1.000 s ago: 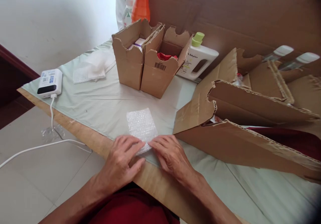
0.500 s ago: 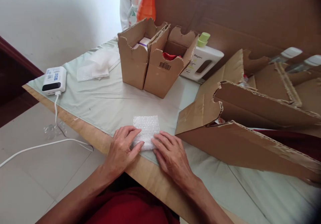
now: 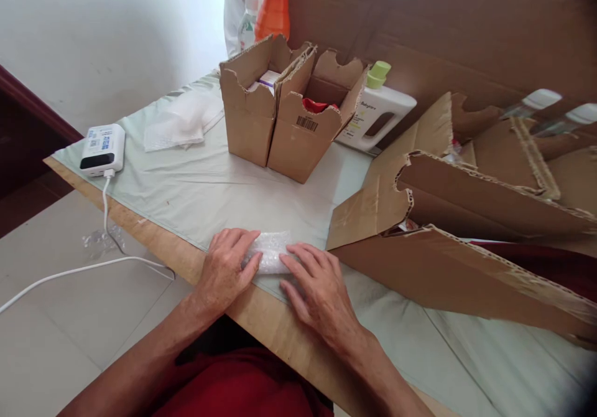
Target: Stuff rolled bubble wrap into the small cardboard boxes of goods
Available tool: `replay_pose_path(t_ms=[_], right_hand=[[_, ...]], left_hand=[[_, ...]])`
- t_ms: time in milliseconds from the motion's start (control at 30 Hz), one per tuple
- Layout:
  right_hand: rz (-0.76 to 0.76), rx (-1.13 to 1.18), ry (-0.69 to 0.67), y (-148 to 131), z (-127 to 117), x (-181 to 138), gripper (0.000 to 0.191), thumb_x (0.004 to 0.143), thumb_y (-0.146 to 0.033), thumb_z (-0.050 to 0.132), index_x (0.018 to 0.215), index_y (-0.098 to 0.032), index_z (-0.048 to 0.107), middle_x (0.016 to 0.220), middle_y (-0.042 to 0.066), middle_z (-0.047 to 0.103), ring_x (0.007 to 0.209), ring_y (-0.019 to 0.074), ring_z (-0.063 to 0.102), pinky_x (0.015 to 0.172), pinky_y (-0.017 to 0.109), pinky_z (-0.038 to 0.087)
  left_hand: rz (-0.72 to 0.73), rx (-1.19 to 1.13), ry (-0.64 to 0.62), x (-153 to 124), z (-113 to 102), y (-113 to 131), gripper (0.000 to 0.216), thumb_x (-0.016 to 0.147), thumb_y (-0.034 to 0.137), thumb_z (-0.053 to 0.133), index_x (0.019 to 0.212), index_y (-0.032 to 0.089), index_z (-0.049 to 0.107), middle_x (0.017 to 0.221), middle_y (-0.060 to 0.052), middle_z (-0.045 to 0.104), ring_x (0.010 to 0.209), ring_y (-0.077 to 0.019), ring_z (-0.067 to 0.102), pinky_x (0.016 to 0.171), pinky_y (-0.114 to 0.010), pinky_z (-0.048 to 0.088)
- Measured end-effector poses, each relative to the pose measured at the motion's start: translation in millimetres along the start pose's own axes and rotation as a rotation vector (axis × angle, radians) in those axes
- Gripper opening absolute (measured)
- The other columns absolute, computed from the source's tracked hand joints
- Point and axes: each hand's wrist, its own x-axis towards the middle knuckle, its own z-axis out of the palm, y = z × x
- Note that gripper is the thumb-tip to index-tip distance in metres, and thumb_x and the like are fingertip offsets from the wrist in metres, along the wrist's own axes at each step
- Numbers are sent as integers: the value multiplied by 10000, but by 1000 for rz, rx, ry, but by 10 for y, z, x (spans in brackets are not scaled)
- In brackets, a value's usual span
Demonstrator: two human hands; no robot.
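A small piece of bubble wrap (image 3: 275,244), folded into a narrow strip, lies on the cloth near the table's front edge. My left hand (image 3: 228,261) holds its left end, thumb at the front and index finger along the back. At the other end my right hand (image 3: 314,277) rests its fingertips on the wrap. The right thumb is spread away from the fingers and sits off the strip, close to the wooden edge. Whether anything lies inside the fold cannot be seen.
Two cardboard bins (image 3: 247,118) stand behind, beside a white detergent bottle (image 3: 377,115). A larger cardboard box (image 3: 448,267) is close on my right. More clear wrap (image 3: 177,121) lies at the left, near a white power bank (image 3: 102,149) with a cable (image 3: 79,271) hanging down.
The bubble wrap has gone from a squarish sheet to a shorter, narrower strip. Its far edge has come towards me. My right thumb has moved slightly away from it.
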Motion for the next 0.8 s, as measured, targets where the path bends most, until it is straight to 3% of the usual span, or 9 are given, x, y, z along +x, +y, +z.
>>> replay_pose_path(t_ms=[133,267,400,533,633,733,800], right_hand=[[-21,18,30,94,82,133,230,969,-127,551,1147,-194,679,1160,87,753,1168,281,620,937,440,452],[-19,37,111,67,50,198,227,984,-112,531,1124,-202,685,1067,56,778,1126,262,642,927,425,436],[-76,-2,126,-117,-55,113,270,969,-64,506,1127,-203,675,1091,57,775,1148,264,635,954,437,410],[-33,116,124,-222,-165,-55,279,949,-66,523,1128,-220,670,1143,70,755,1163,265,627,988,457,410],[178,353,-19,-211,-333,-177,278,916,-110,569,1124,-246,692,1419,102,616,1302,276,557,993,447,462],[455,688,-287,-187,-540,-276,235,889,-206,652,1104,-275,714,1629,59,394,1423,277,459,818,311,547],[508,856,-344,-174,-638,-338,189,853,-245,716,1041,-259,733,1550,60,498,1353,261,528,760,254,539]], left_hand=[[-112,-118,66,-150,-118,13,253,968,253,565,1200,184,637,1012,-83,685,945,-231,655,848,-395,546],[-391,-455,6,-387,-232,88,385,940,291,602,1315,206,569,966,-44,697,819,-169,696,764,-316,594],[-584,-886,-91,-401,-217,193,739,914,344,644,1543,182,291,1215,-126,712,1056,-223,729,908,-359,609],[-587,-1023,-178,-295,-190,272,832,866,369,720,1558,188,294,1360,-145,664,1166,-245,698,986,-345,582],[-529,-1008,-213,-324,-185,323,775,860,361,730,1537,226,376,1314,-108,692,1114,-218,713,952,-297,588],[-484,-883,-244,-433,-169,363,651,847,383,748,1447,255,532,1175,-63,733,984,-190,734,858,-240,600],[-436,-790,-268,-492,-147,386,555,834,426,760,1352,274,633,1057,-33,748,880,-173,731,801,-215,599]])
